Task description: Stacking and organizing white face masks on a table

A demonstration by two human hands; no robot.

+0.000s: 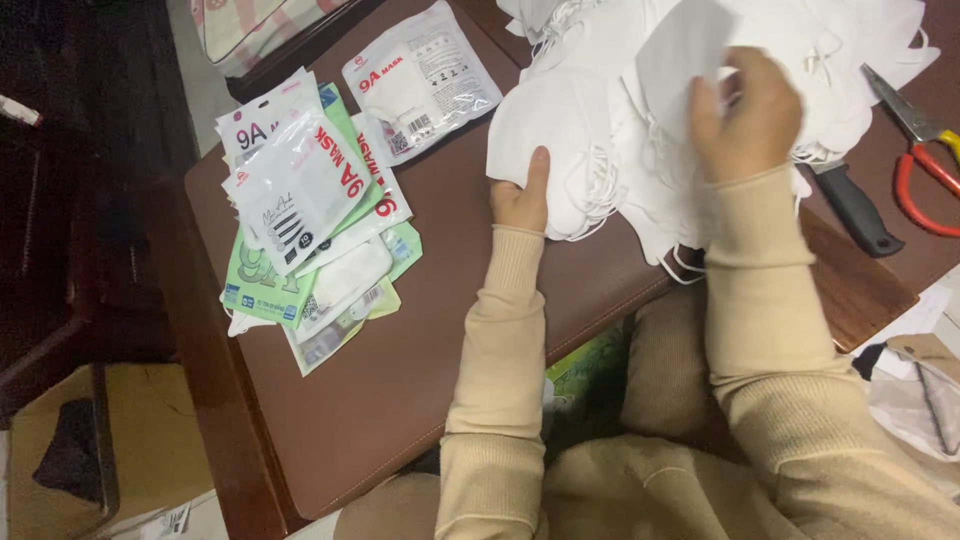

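Note:
My left hand (522, 195) grips the lower edge of a small stack of folded white face masks (550, 140), thumb on top. My right hand (748, 112) is raised over a big loose pile of white masks (850, 60) and pinches a single white mask (680, 50) by its lower edge. Elastic ear loops hang from the pile toward my lap. Both arms wear beige knit sleeves.
A heap of flat mask packets (300, 215), white and green, lies at the left of the brown leather-topped table (400, 360); one more packet (420, 75) sits farther back. Red-handled scissors (925, 170) and a dark-handled knife (855, 210) lie at the right. A cardboard box (150, 440) stands on the floor at left.

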